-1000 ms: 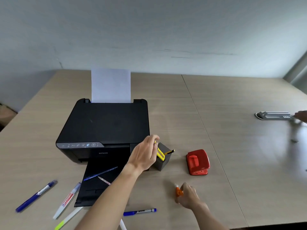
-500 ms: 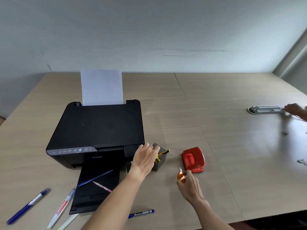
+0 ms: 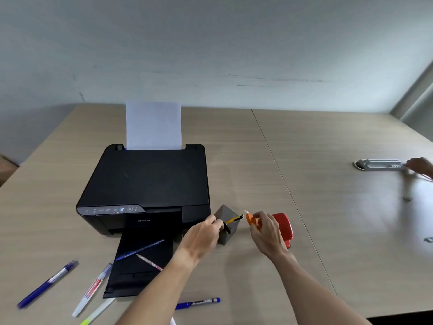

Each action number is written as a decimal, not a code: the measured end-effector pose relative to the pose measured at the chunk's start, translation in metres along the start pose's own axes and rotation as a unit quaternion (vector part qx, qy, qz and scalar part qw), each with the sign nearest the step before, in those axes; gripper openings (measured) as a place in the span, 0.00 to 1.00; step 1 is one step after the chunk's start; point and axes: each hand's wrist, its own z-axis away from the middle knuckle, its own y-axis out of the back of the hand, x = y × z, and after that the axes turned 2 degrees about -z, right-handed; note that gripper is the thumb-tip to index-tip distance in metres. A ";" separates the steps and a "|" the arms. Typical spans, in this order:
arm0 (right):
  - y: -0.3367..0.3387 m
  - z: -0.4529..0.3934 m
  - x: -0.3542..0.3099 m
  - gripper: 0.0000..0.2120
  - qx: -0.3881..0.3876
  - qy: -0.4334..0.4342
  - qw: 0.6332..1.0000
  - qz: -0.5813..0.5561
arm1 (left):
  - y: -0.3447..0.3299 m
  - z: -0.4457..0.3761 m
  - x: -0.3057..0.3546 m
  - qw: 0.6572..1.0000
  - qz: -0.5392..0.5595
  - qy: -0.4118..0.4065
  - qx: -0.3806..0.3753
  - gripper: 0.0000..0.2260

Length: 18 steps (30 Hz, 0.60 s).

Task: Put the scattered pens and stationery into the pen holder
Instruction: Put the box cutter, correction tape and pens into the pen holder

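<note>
Left hand (image 3: pixel 201 238) covers the near-left side of the pen holder (image 3: pixel 228 227); holder contents indistinct apart from a yellow-black tip. Right hand (image 3: pixel 267 233) hides part of the red hole punch (image 3: pixel 284 225). Green-tipped pen (image 3: pixel 96 313) cut by bottom edge. Blue pen (image 3: pixel 48 283) blurred. Another person's hand (image 3: pixel 419 165) cut by right edge.

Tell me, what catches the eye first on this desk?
A big black printer with white paper standing up at its back. Right of it, the left hand meets a small grey pen holder, while the right hand brings an orange item toward it. Pens lie scattered at front left.
</note>
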 end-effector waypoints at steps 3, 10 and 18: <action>-0.004 -0.005 -0.012 0.02 -0.009 0.033 0.999 0.002 | -0.003 0.027 -0.006 0.999 0.034 0.004 -0.009 0.04; -0.031 -0.018 -0.024 0.05 -0.067 0.077 0.994 0.036 | -0.033 0.099 -0.023 0.993 0.005 0.059 -0.104 0.07; -0.053 -0.031 -0.024 0.12 -0.113 0.068 0.989 0.064 | -0.057 0.135 -0.030 0.947 -0.172 0.039 -0.268 0.15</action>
